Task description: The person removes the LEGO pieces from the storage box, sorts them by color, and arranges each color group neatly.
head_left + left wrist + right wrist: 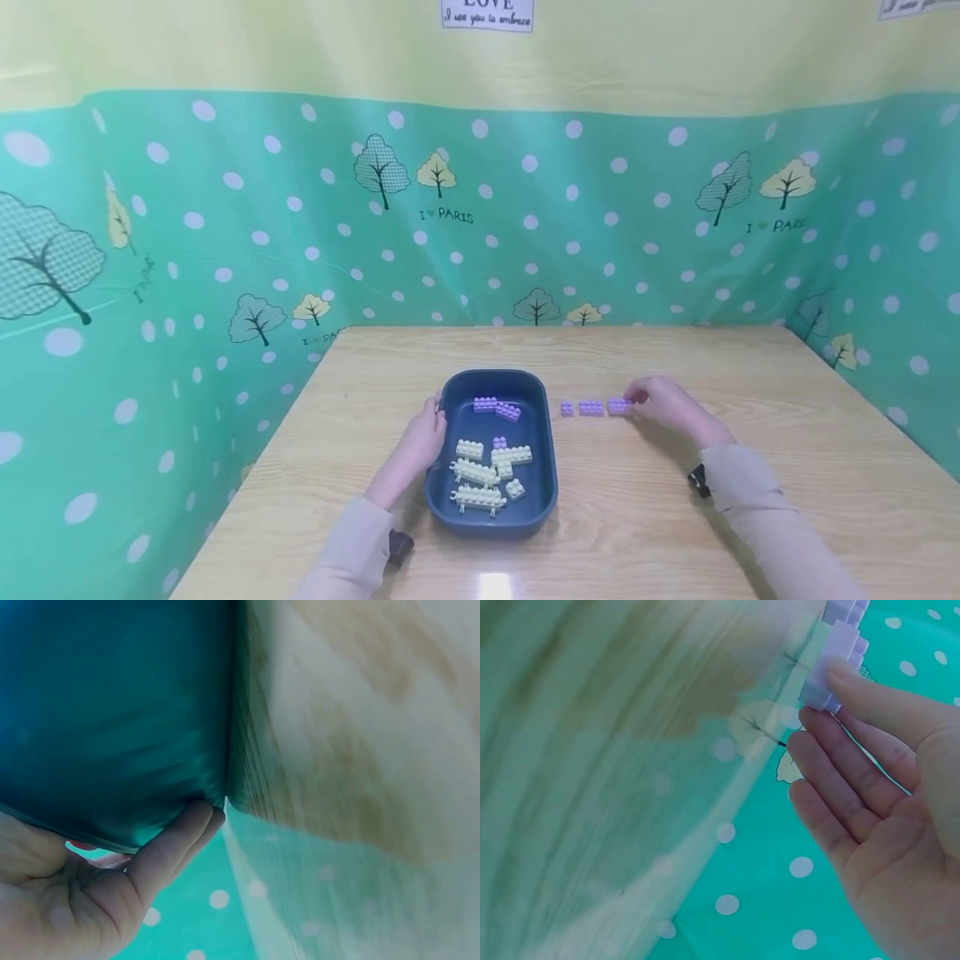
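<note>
A row of purple toy bricks lies on the table right of a dark blue tray [552, 467]: a small brick [567, 408], a longer brick [591, 408] and, at the right end, another purple brick [618, 407]. My right hand [663, 404] pinches that end brick; in the right wrist view the thumb lies against the purple brick [831, 666] and the other fingers extend below it. At the tray's left side, my left hand [423, 433] grips the rim. The left wrist view shows its thumb against the tray's outer wall [112, 712].
Inside the tray are more purple bricks [485, 404] towards the back and several pale yellow-green bricks [470, 450] nearer the front, two with small side pieces. The wooden table [637, 517] meets a green dotted curtain [420, 275] at the back and sides.
</note>
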A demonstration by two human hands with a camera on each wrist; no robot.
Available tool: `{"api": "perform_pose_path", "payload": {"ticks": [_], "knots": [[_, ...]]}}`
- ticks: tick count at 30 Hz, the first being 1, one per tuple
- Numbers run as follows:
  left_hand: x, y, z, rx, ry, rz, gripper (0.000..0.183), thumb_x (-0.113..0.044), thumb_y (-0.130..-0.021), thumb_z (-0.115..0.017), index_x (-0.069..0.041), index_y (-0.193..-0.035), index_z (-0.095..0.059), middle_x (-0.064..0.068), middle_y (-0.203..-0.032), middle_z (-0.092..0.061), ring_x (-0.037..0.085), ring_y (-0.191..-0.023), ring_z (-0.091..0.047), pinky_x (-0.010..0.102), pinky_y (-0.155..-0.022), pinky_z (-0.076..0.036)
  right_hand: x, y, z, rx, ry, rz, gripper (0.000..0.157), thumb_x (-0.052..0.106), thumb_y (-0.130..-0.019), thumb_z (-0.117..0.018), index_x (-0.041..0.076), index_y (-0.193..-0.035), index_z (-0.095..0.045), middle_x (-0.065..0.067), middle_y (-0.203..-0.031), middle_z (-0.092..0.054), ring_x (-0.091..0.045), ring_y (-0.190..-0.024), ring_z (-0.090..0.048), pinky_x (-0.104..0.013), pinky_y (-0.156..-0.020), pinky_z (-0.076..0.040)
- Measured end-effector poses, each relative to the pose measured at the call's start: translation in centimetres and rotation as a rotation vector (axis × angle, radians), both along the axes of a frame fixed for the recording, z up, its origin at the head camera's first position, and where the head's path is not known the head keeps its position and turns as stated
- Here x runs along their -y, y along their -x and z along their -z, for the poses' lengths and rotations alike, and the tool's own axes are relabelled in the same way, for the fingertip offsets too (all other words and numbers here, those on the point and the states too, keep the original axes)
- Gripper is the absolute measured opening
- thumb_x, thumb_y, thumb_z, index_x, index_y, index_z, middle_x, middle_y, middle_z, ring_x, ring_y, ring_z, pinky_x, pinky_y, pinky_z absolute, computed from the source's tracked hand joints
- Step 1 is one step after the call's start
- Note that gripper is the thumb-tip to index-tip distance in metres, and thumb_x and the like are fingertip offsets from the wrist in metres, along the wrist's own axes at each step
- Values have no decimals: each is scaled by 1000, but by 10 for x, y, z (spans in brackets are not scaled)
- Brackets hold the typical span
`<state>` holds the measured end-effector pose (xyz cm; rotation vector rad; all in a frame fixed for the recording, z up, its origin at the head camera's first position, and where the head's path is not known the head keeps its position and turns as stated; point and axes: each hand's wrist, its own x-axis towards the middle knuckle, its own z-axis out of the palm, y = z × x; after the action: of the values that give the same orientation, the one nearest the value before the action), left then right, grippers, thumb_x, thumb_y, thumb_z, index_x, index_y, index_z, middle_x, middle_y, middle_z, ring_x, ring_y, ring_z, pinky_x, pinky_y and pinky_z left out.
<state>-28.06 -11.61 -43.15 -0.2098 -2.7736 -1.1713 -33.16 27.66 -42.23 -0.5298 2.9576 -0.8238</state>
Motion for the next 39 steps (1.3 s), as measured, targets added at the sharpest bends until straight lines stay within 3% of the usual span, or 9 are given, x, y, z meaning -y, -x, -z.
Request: {"api": "perform_pose_path", "payload": {"ticks": [8,19,27,34,39], "knots": [[1,0,1,-9,9,8,43,-10,-99,-35,11,-136,-33,37,-116,-56,44,-102,-60,50,-84,-53,-1,7,4,-33,-39,-20,17,7,-78,-70,2,-95,-69,-7,-88,-68,-22,-84,-62,-45,-82,-53],[-2,1,0,-2,29,14,43,-10,-100,-34,11,-137,-33,37,-109,-58,44,-98,-61,49,-80,-54,-2,5,7,-31,-53,-31,17,9,-78,-71,2,-93,-68,-6,-87,-67,-21,-83,-62,-43,-80,-53],[-1,-1,0,6,15,-2,43,-10,-99,-34,11,-137,-32,37,-114,-56,44,-101,-61,49,-82,-54,0,6,7,-20,-37,-44,19,7,-78,-70,2,-96,-66,-5,-86,-66,-19,-80,-61,-41,-77,-53],[-2,-1,1,16,10,5,44,-11,-100,-33,11,-138,-32,37,-114,-56,44,-101,-61,48,-82,-54,-3,-2,1,4,-9,32,40,14,-82,-68,0,-118,-59,-16,-107,-63,-28,-95,-59,-50,-84,-51],[0,0,0,18,23,2,44,-10,-99,-33,11,-138,-31,37,-112,-57,43,-98,-62,48,-80,-55,4,-8,-7,-108,-5,39,33,17,-87,-63,1,-117,-60,-19,-117,-59,-37,-107,-55,-58,-89,-46]]}}
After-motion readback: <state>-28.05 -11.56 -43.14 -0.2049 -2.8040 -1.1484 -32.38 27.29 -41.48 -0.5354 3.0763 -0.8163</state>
